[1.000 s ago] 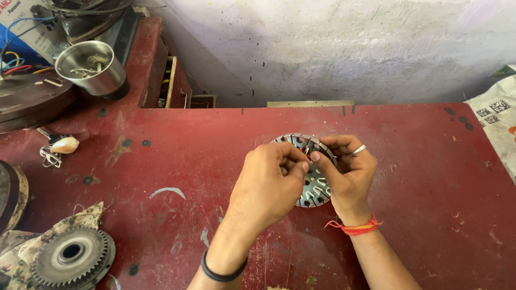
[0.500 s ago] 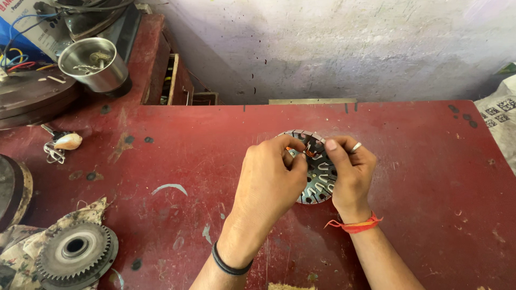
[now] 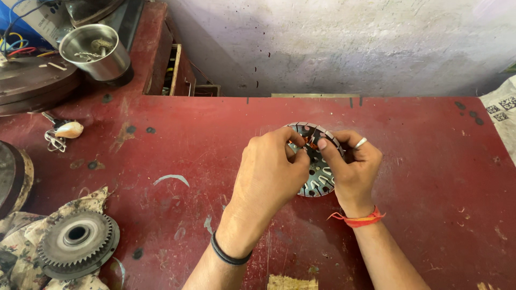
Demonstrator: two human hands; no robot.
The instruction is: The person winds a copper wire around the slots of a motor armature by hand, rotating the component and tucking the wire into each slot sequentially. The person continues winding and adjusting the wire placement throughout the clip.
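A worn red desk (image 3: 408, 177) fills the view below a pale plastered wall (image 3: 344, 43). At its middle lies a round slotted metal stator (image 3: 317, 180), flat on the desk, its upper edge wound with copper wire (image 3: 307, 142). At lower left a grey toothed gear (image 3: 75, 241) rests on patterned cloth (image 3: 21, 263); a steel cup (image 3: 97, 51) stands at upper left. A white sack with square black printed codes (image 3: 502, 107) pokes in at the right edge. The left hand (image 3: 271, 172) arches over the stator, its grip pinched shut on the copper wire. The right hand (image 3: 349, 166), ringed, with a red thread at the wrist, meets it, thumb and forefinger closed on the same wire. Both forearms rise from the bottom edge.
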